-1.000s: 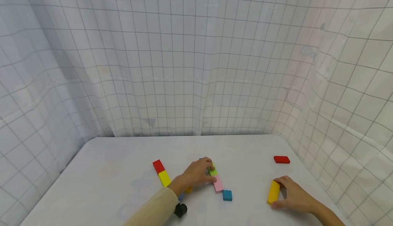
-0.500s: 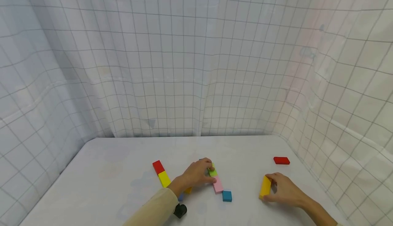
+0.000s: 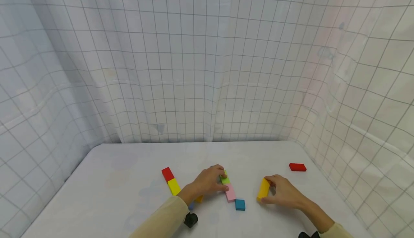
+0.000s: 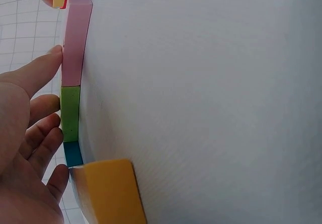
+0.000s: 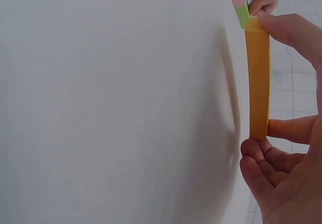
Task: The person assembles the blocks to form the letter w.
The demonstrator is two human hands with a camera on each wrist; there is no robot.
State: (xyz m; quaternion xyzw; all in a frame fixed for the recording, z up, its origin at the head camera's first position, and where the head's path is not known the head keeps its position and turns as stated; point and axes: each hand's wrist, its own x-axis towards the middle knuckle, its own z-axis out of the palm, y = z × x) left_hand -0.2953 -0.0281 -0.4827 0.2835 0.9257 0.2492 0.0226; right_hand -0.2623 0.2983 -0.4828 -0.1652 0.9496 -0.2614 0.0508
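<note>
My right hand (image 3: 284,192) holds a long orange-yellow block (image 3: 263,190) by its two ends, thumb at one and fingertips at the other. In the right wrist view the block (image 5: 258,83) is raised off the table, its shadow lying apart. Left of it my left hand (image 3: 208,181) rests at a line of blocks, fingers loosely extended. The left wrist view shows the thumb against the pink block (image 4: 76,38) and fingertips along the green block (image 4: 70,113). A teal block (image 4: 73,153) continues that line beyond the green one. Near the pink block's front end lies a teal square block (image 3: 240,205).
A red block (image 3: 167,174) and a yellow block (image 3: 174,186) form a slanted line left of my left arm. An orange block (image 4: 113,191) and a blue block (image 3: 191,206) are partly hidden by that arm. Far right lies another red block (image 3: 297,167).
My right hand has carried the orange-yellow block leftward and slightly away from me, closer to the pink and green blocks. My left hand has stayed in place.
</note>
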